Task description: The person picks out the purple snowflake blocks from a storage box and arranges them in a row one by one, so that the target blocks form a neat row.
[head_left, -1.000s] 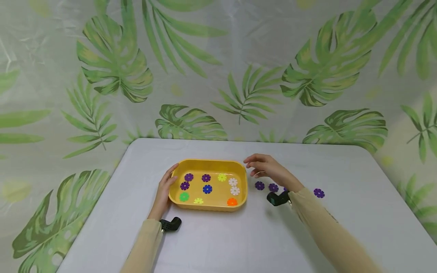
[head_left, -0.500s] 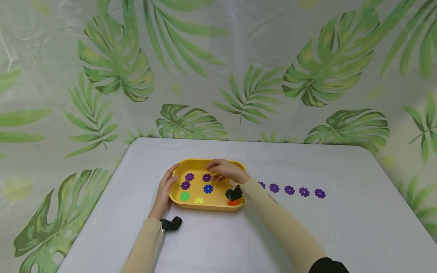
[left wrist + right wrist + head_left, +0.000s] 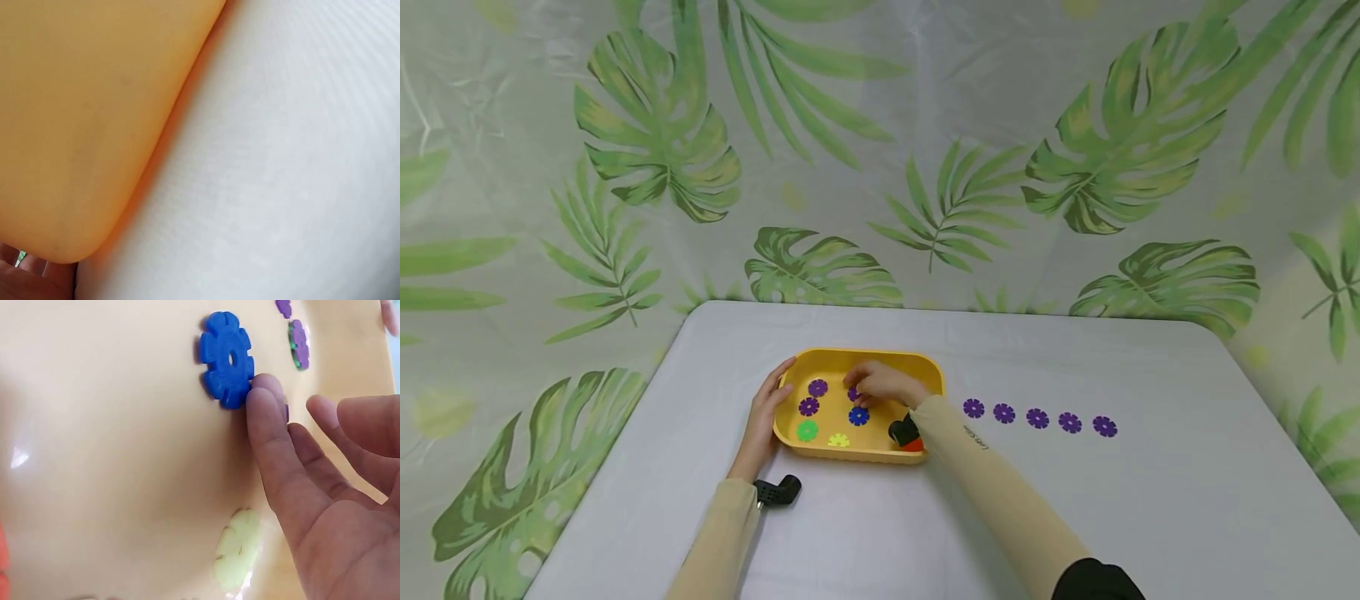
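Observation:
A yellow tray (image 3: 820, 358) holds several flower-shaped plastic discs. My left hand (image 3: 760, 421) holds the tray's left end, thumb over the rim and fingers along the outside. Inside the tray, my right hand (image 3: 883, 383) reaches down over a purple disc (image 3: 853, 393), which it partly covers. In the right wrist view, the fingertips touch down beside a blue disc (image 3: 228, 359), and the thumb stands apart from them. Only a sliver of purple shows behind those fingertips. Two more purple discs (image 3: 817, 387) lie near the left hand, above a green disc (image 3: 807, 431).
To the right of the tray, several purple discs (image 3: 1037, 418) lie in a row on the white table (image 3: 1000, 517). A yellow disc (image 3: 838, 440) and a partly covered orange disc (image 3: 913, 446) lie along the tray's near side. A leaf-patterned sheet (image 3: 820, 125) hangs behind.
My right hand has moved left from beside the row of purple discs into the tray and lowered to a purple disc. The left hand has stayed on the tray's end.

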The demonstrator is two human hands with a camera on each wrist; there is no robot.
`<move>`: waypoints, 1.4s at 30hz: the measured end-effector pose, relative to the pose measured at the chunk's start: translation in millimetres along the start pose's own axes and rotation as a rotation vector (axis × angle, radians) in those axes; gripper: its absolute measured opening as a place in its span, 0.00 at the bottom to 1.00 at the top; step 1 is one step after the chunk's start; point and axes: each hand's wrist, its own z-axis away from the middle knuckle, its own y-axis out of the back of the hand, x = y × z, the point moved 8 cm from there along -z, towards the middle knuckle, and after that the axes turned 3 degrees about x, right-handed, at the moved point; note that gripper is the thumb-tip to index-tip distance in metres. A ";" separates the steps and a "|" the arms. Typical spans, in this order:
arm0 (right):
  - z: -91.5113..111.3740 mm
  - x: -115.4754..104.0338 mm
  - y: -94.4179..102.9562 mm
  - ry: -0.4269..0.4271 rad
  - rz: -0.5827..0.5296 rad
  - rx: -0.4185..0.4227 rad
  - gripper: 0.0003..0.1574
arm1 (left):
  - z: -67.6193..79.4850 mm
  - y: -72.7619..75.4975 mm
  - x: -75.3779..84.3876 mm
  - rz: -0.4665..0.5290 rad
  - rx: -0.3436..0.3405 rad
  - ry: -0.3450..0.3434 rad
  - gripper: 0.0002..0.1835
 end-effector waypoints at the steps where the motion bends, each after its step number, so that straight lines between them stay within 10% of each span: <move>1: 0.0 0.2 -0.4 0.003 0.009 0.001 0.18 | -0.1 -0.1 0.1 0.000 0.001 0.000 0.25; 14: 8.6 -4.7 8.8 0.043 0.001 0.106 0.14 | -1.2 -3.0 -1.2 0.018 0.001 0.007 0.25; 28: 67.3 -2.8 86.1 0.141 -0.106 0.060 0.17 | 1.1 -1.1 -0.4 0.010 0.005 0.006 0.25; 42: 157.8 100.7 191.8 0.081 -0.067 0.263 0.22 | 1.8 -0.7 -1.8 0.013 0.003 0.010 0.25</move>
